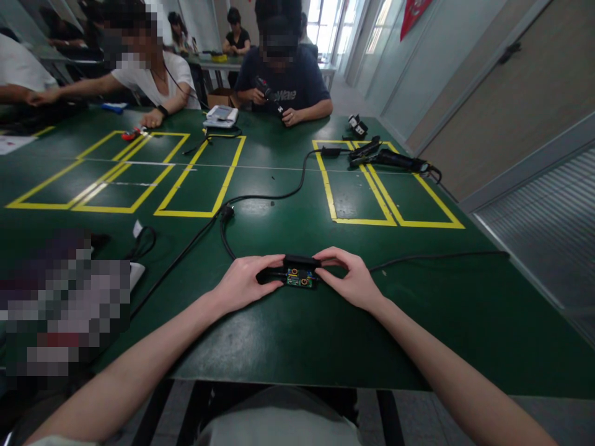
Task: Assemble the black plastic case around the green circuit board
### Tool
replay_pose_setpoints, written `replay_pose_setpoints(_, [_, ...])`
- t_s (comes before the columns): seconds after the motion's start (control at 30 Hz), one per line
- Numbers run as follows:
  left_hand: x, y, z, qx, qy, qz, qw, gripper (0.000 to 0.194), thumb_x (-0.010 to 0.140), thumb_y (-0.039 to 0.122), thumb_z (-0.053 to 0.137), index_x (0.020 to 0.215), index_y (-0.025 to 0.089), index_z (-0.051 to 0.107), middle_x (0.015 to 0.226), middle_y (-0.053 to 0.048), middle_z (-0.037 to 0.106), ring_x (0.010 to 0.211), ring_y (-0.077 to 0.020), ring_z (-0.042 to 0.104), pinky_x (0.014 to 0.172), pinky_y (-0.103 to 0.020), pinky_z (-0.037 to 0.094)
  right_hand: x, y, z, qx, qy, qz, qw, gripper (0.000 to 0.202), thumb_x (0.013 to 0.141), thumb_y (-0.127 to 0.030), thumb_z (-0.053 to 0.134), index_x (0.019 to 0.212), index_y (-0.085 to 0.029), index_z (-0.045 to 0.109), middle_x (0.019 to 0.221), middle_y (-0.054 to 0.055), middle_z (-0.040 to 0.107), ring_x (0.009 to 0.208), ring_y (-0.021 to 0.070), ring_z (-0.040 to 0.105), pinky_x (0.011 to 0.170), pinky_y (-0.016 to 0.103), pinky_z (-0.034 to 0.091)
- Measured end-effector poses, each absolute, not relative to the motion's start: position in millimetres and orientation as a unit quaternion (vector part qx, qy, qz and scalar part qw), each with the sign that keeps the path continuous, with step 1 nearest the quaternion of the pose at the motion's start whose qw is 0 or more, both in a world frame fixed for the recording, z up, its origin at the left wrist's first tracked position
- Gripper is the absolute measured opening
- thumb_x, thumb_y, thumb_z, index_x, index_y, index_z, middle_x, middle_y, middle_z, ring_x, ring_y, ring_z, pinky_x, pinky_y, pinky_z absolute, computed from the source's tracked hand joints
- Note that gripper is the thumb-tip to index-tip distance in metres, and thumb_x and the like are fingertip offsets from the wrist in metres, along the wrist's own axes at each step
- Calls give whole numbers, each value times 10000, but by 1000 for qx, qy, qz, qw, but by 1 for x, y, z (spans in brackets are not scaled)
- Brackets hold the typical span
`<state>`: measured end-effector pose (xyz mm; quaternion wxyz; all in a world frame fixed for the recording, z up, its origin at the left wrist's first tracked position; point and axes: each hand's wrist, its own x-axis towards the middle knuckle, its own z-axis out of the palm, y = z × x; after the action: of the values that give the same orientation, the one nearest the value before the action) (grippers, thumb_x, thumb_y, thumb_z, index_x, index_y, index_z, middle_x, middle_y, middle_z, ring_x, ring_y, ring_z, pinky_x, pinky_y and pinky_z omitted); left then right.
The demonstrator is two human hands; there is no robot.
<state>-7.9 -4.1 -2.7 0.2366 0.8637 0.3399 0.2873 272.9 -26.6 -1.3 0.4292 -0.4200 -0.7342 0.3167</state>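
An opened power adapter is between my hands near the table's front edge. Its green circuit board point(300, 277) lies exposed, with copper-coloured coils on it. A black casing half point(302, 262) stands along the board's far side. My left hand point(242, 280) pinches the adapter's left end, thumb at the near side and fingers at the casing. At the right end, my right hand point(349, 277) grips the casing and board between thumb and fingers. One black cord point(225, 238) runs from the left side to a plug point(227, 212); another cord point(437, 255) extends right.
A long black cable point(274, 197) crosses the green table point(279, 347) to another adapter point(331, 151). Black tools point(390, 160) lie at far right among yellow tape outlines. A person opposite holds a dark power tool point(263, 88). A blurred pile point(69, 303) sits left.
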Motion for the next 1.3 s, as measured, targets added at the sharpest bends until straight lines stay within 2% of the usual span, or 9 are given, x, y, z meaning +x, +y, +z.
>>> replay_pose_setpoints(0.17, [-5, -6, 5, 871, 311, 283, 253, 204, 890, 194, 737, 1089, 192, 696, 1081, -53, 782, 988, -203, 763, 891, -312, 609, 273, -31, 11, -336, -819, 288, 365, 47, 921, -248, 722, 916, -215, 688, 1042, 92, 706, 964, 230, 711, 860, 390, 599])
replay_pose_setpoints(0.47, [1, -6, 3, 889, 298, 258, 232, 447, 923, 300, 746, 1336, 211, 600, 1249, -100, 738, 1127, -258, 713, 970, -402, 574, 269, -31, 1, -316, -847, 239, 355, 101, 937, -162, 686, 1025, -210, 675, 1075, 92, 673, 966, 209, 688, 819, 346, 582])
replay_pose_setpoints(0.63, [6, -3, 3, 896, 282, 252, 231, 336, 962, 336, 723, 1261, 198, 654, 1181, -90, 763, 1074, -261, 714, 924, -406, 566, 265, -32, -1, -316, -845, 222, 369, 118, 957, -218, 686, 1074, -226, 687, 1077, 93, 680, 972, 214, 681, 828, 361, 577])
replay_pose_setpoints(0.7, [7, -3, 3, 893, 288, 255, 235, 330, 958, 337, 729, 1248, 197, 659, 1166, -88, 763, 1063, -258, 712, 912, -401, 565, 264, -32, 2, -321, -830, 207, 406, 25, 955, -221, 676, 980, -221, 677, 1026, 88, 681, 942, 216, 668, 807, 366, 560])
replay_pose_setpoints(0.8, [6, -3, 4, 888, 294, 255, 246, 327, 942, 333, 746, 1227, 195, 665, 1152, -85, 761, 1050, -253, 708, 914, -396, 563, 266, -33, 8, -352, -765, 191, 504, 328, 938, -176, 651, 664, -224, 478, 728, 12, 560, 687, 162, 553, 624, 305, 443])
replay_pose_setpoints(0.87, [6, -4, 5, 886, 296, 253, 253, 328, 937, 331, 750, 1223, 196, 665, 1159, -84, 757, 1055, -252, 705, 927, -398, 561, 270, -35, 12, -362, -712, 234, 554, 524, 952, -186, 643, 578, -228, 279, 568, -48, 361, 527, 114, 371, 527, 281, 306])
replay_pose_setpoints(0.97, [6, -5, 5, 883, 302, 251, 258, 332, 938, 333, 743, 1234, 205, 663, 1179, -84, 753, 1071, -254, 700, 941, -403, 557, 273, -37, 22, -345, -654, 370, 563, 640, 997, -319, 654, 539, -219, 218, 507, -78, 208, 464, 85, 206, 485, 280, 217])
replay_pose_setpoints(1.1, [7, -6, 4, 880, 306, 246, 266, 335, 939, 342, 741, 1236, 209, 663, 1188, -81, 752, 1087, -257, 695, 942, -403, 550, 263, -38, 48, -241, -645, 525, 500, 661, 1071, -466, 532, 525, -205, 265, 494, -73, 202, 453, 79, 182, 478, 281, 189])
replay_pose_setpoints(1.3, [9, -6, 4, 880, 308, 244, 268, 336, 924, 344, 754, 1218, 204, 670, 1164, -79, 757, 1067, -261, 694, 935, -401, 545, 238, -28, 75, -176, -682, 562, 434, 657, 1071, -486, 529, 534, -217, 264, 497, -73, 216, 460, 76, 192, 498, 299, 170])
